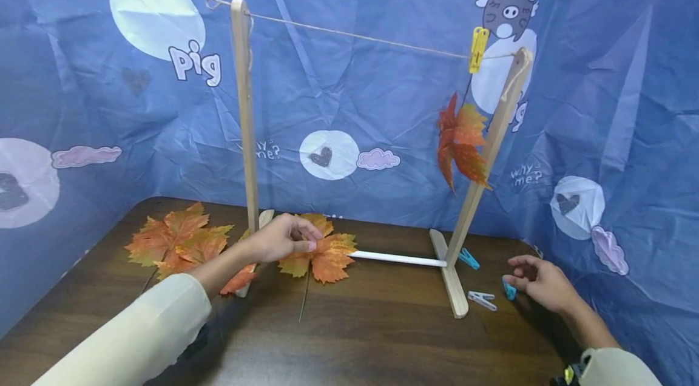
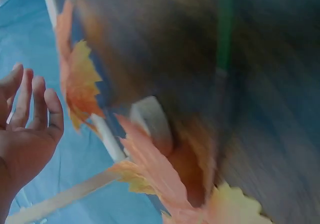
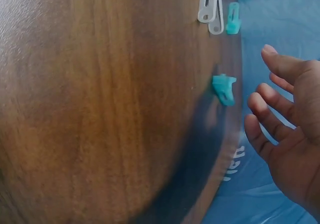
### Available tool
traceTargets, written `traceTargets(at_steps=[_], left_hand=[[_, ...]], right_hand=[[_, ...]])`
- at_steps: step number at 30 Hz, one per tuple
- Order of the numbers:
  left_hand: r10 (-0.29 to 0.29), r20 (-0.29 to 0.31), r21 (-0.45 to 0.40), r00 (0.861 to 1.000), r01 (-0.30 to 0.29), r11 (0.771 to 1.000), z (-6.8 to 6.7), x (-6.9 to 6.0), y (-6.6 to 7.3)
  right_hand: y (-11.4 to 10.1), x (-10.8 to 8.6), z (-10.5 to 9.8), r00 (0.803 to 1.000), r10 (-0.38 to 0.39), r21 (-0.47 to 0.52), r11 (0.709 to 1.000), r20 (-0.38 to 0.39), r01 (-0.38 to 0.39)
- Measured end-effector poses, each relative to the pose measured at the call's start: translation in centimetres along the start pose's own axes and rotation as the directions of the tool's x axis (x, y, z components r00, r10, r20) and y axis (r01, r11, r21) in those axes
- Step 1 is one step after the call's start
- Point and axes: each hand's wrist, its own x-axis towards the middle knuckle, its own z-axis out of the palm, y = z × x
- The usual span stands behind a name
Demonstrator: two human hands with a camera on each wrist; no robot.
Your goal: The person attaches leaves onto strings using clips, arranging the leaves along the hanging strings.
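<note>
My left hand [image 1: 284, 239] hovers above an orange and yellow artificial maple leaf [image 1: 333, 258], whose thin stem points toward me on the table. In the left wrist view, the loosely bent fingers [image 2: 40, 101] hold nothing. At the right, my right hand [image 1: 543, 284] is above a teal clothespin [image 1: 509, 289]. The right wrist view shows a gap between that clothespin [image 3: 224, 90] and the bent fingers [image 3: 272, 109]. A white clothespin [image 1: 483, 300] and another teal clothespin [image 1: 468, 258] lie close by. A yellow clothespin [image 1: 478, 49] clips a red-orange leaf [image 1: 461, 143] to the string.
A wooden stand has a left post [image 1: 244, 113], a right post [image 1: 488, 155] and a white crossbar [image 1: 401, 259]. String [image 1: 355, 36] runs between the post tops. More maple leaves [image 1: 175, 237] lie at the table's left. Behind the table [image 1: 382, 337] hangs a blue printed cloth [image 1: 349, 88].
</note>
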Motion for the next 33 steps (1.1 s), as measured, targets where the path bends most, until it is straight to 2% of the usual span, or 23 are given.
traceTargets(at_steps=[5, 8, 12, 14, 17, 18, 23, 30, 33], left_hand=[[0.061, 0.104, 0.012, 0.993, -0.063, 0.998, 0.8, -1.3, -0.4], [0.105, 0.156, 0.074, 0.982, -0.117, 0.99, 1.1, -2.0, -0.7], [0.124, 0.249, 0.156, 0.961, -0.166, 0.974, 1.1, -2.5, -0.7], [0.123, 0.302, 0.163, 0.945, -0.178, 0.97, 1.1, -2.7, -0.7], [0.139, 0.351, 0.155, 0.926, -0.204, 0.967, 1.2, -2.9, -0.8], [0.153, 0.361, 0.152, 0.92, -0.219, 0.964, 1.3, -2.9, -0.9], [0.201, 0.366, 0.179, 0.909, -0.28, 0.943, 1.6, -2.9, -1.0], [0.251, 0.374, 0.308, 0.893, -0.375, 0.874, 1.9, -2.5, -0.9], [0.255, 0.38, 0.322, 0.889, -0.385, 0.865, 2.1, -2.3, -0.8]], right_hand=[[0.7, -0.1, 0.4, 0.996, 0.05, -0.005, 0.999, 0.07, -0.05], [1.2, -0.1, 0.5, 0.993, 0.076, -0.01, 0.997, 0.095, -0.075], [1.8, -0.3, 0.9, 0.991, 0.09, 0.012, 0.996, 0.098, -0.092], [2.0, -0.3, 1.2, 0.99, 0.1, 0.03, 0.994, 0.096, -0.103], [2.1, -0.1, 1.6, 0.991, 0.106, 0.045, 0.993, 0.081, -0.11], [2.1, -0.1, 1.7, 0.992, 0.096, 0.044, 0.994, 0.077, -0.1], [1.8, 0.2, 2.1, 0.996, 0.067, 0.036, 0.997, 0.06, -0.069], [1.6, 0.4, 2.4, 0.997, 0.074, 0.023, 0.997, 0.034, -0.075], [1.6, 0.5, 2.7, 0.998, 0.066, 0.016, 0.998, 0.015, -0.066]])
